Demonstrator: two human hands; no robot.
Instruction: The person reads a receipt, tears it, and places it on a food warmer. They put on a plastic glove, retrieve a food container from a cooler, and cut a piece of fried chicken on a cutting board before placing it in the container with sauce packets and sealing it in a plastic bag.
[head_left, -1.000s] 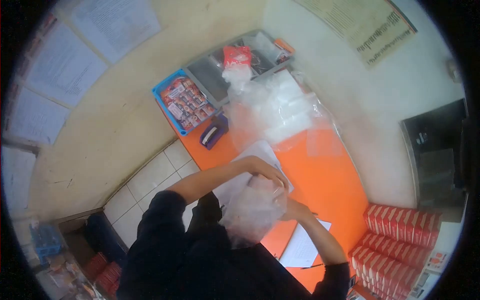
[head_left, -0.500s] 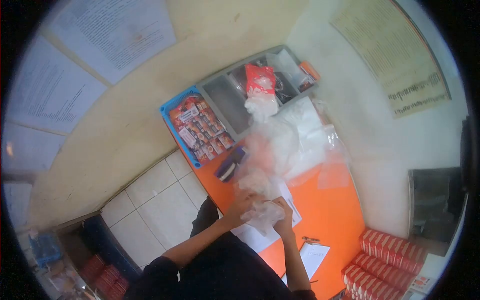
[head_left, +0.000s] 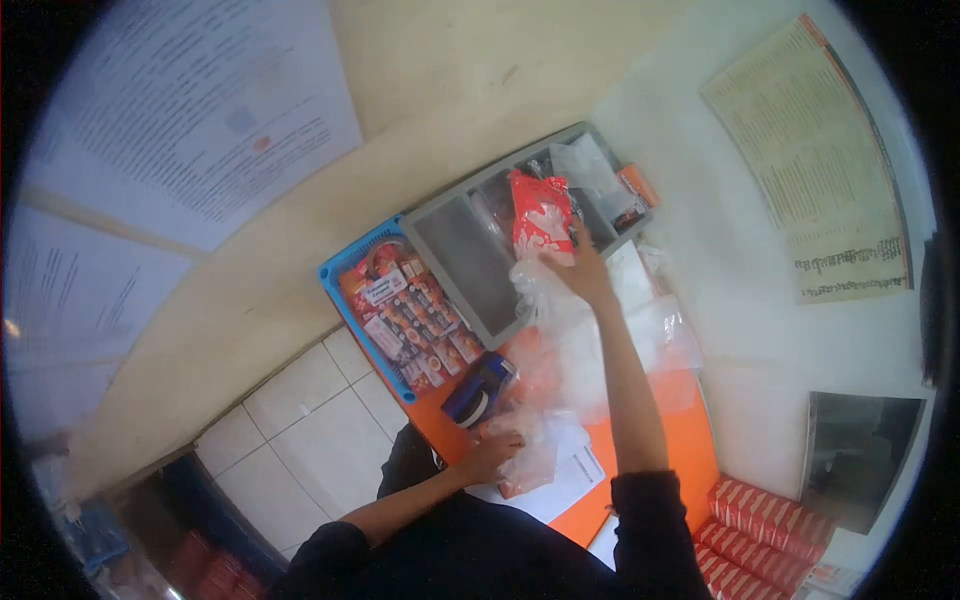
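Note:
My left hand (head_left: 488,460) is closed on a clear plastic bag (head_left: 530,455), held low over white papers (head_left: 572,462) near the table's front edge. Something reddish shows through the plastic, but I cannot make out what. My right hand (head_left: 588,275) is stretched out to a red-and-white plastic packet (head_left: 542,210) that lies across the grey divided tray (head_left: 465,265). Its thumb and fingers are apart at the packet's lower right corner. Crumpled clear plastic (head_left: 535,285) lies just below the packet.
A blue basket (head_left: 325,270) of printed cards adjoins the tray. A dark blue object (head_left: 478,390) lies in front of it. White and clear plastic bags (head_left: 590,350) cover part of the orange table (head_left: 690,440). Red patterned boxes (head_left: 765,520) are stacked at the right.
My right hand has left the plastic bag near my body and reached forward to the red-and-white packet. My left hand keeps hold of the bag. The camera view has shifted.

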